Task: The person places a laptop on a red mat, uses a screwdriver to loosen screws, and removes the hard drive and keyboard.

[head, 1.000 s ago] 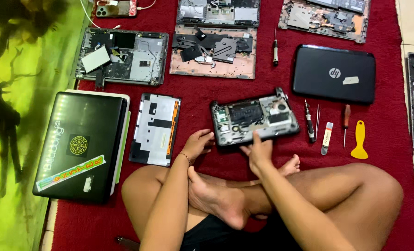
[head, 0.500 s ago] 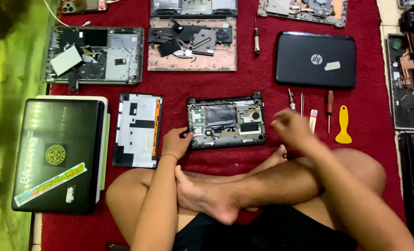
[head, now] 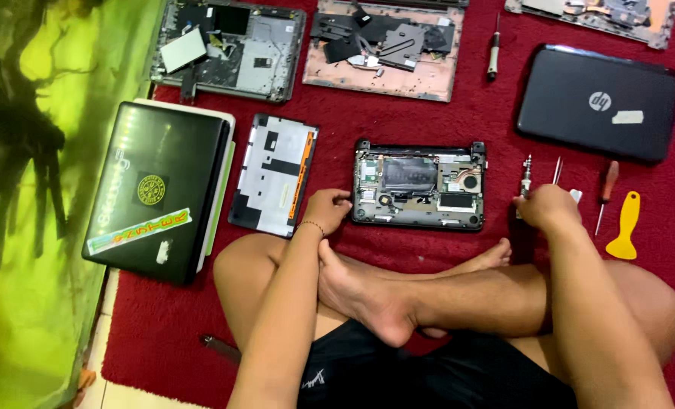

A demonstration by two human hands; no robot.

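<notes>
Left hand [head: 326,210] rests curled on the netbook's [head: 419,185] near-left corner, steadying it; right hand [head: 549,206] closes around a tool [head: 526,173] beside its right edge.

This looks like a home floor turned into an informal laptop repair spot. A person sits cross-legged and barefoot on a dark red carpet [head: 458,113], with pale floor tiles [head: 118,394] showing at 7 o'clock. Opened laptop bases [head: 419,184] lie at the centre and along 12 o'clock, closed laptops [head: 598,101] at 2 and 9 o'clock, and screwdrivers [head: 605,189] with a yellow plastic scraper [head: 625,227] at 3 o'clock.
</notes>
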